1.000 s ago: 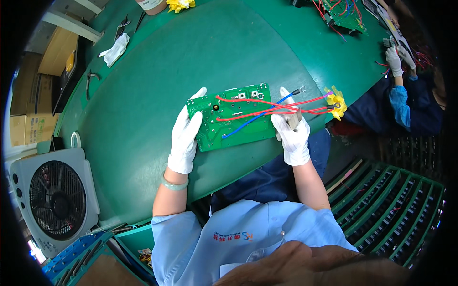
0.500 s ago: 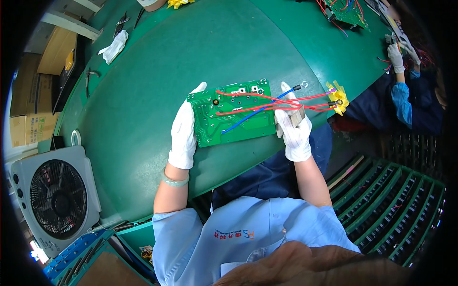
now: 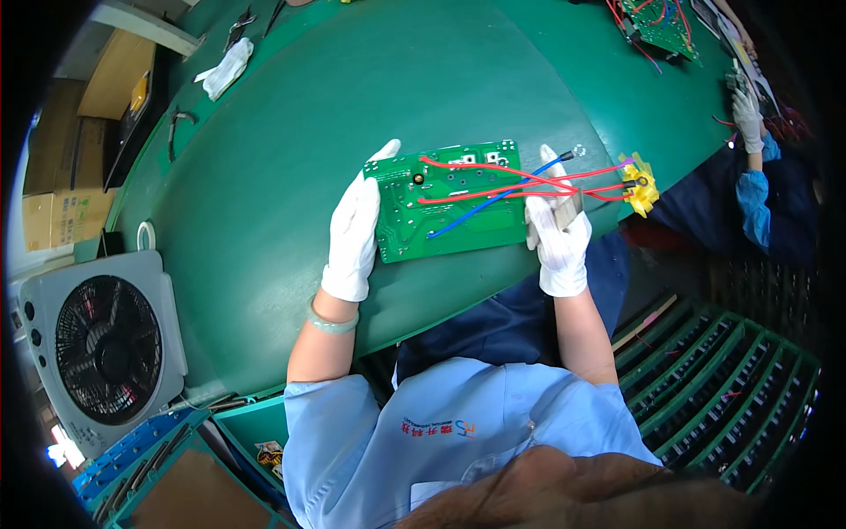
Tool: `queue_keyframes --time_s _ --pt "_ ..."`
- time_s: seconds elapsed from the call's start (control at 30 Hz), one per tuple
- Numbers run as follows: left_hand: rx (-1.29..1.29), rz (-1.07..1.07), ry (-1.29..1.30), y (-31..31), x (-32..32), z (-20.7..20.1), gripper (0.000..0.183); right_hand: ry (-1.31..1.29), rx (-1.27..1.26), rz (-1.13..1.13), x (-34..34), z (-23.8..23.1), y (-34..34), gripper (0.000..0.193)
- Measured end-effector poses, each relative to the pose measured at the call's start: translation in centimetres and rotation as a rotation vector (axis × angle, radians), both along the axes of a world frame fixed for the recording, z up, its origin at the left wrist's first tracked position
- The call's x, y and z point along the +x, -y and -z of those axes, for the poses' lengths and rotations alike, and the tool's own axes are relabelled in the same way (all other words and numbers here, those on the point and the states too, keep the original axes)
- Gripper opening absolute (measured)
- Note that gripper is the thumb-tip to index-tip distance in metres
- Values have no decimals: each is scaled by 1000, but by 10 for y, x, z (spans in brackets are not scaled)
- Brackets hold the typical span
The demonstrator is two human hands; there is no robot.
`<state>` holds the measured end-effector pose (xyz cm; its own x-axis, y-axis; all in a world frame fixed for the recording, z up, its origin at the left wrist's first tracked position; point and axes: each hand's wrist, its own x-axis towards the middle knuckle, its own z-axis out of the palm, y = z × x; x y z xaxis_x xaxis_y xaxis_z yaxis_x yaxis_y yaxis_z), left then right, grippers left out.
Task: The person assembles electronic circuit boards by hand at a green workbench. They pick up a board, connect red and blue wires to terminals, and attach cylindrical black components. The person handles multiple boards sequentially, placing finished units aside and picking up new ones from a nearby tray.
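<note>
A green circuit board (image 3: 454, 216) is held up over the green table, its soldered face toward me. Red wires (image 3: 493, 194) and a blue wire (image 3: 485, 205) run across it and stick out past its right edge. Some wire ends carry ring terminals, next to a yellow bundle (image 3: 642, 187). My left hand (image 3: 354, 234), in a white glove, grips the board's left edge. My right hand (image 3: 562, 247), also gloved, closes on the right side, around a greyish metal piece (image 3: 568, 212) at that edge. The fingers behind the board are hidden.
A box fan (image 3: 110, 348) stands at the left. Pliers (image 3: 179, 128) and a white glove (image 3: 226, 69) lie at the table's far left. Another board with wires (image 3: 661, 31) is at the far right, near a co-worker's gloved hand (image 3: 747, 119). Green slotted racks (image 3: 714, 388) sit at lower right.
Both hands and the board appear slightly farther right and up in the picture, while the whole surroundings have shifted too. The grip on the board stays the same.
</note>
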<state>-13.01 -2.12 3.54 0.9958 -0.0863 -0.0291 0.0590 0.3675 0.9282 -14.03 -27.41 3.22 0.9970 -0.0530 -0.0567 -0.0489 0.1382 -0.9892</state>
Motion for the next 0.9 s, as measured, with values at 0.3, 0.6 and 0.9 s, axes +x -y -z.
queue_keyframes --time_s 0.3,0.6,0.9 --pt "164 -13 -173 6 7 -14 65 152 -360 -121 9 24 16 48" --pt "123 -74 -86 15 -2 -13 63 463 -1153 -108 -26 -38 36 35" --pt "162 -70 -14 16 -7 -12 62 482 -1074 -81 -35 -30 31 34"
